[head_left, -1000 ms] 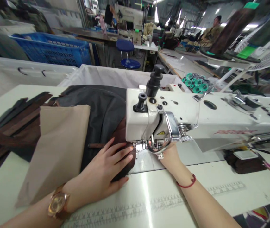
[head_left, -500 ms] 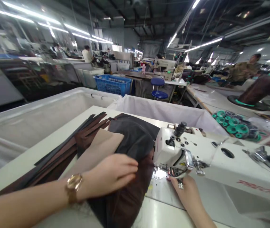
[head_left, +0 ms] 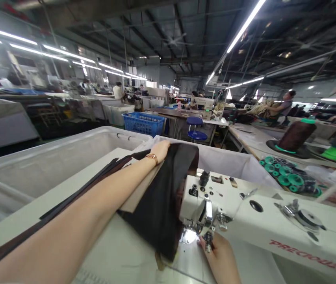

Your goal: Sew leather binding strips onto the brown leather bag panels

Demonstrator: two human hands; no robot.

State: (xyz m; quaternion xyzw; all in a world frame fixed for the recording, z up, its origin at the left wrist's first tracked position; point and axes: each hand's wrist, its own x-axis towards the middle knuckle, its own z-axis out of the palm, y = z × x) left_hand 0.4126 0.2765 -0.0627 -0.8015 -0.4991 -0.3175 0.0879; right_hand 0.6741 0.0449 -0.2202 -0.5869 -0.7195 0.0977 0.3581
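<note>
My left hand is stretched far forward and grips the top edge of a dark brown fabric piece, lifting it off the table with a tan layer under it. The cloth hangs down beside the head of the white sewing machine. My right hand rests on the machine bed just below the needle area, fingers curled near the presser foot; what it holds, if anything, is hidden.
Dark brown strips lie along the left of the table. White fabric-lined bins stand behind it. Green bobbins and thread cones sit at right. A blue crate, a blue stool and other workers are farther back.
My left hand went from pressing the fabric flat to grasping it and lifting it forward over the back bin. The view tilted upward. My right hand stayed by the needle.
</note>
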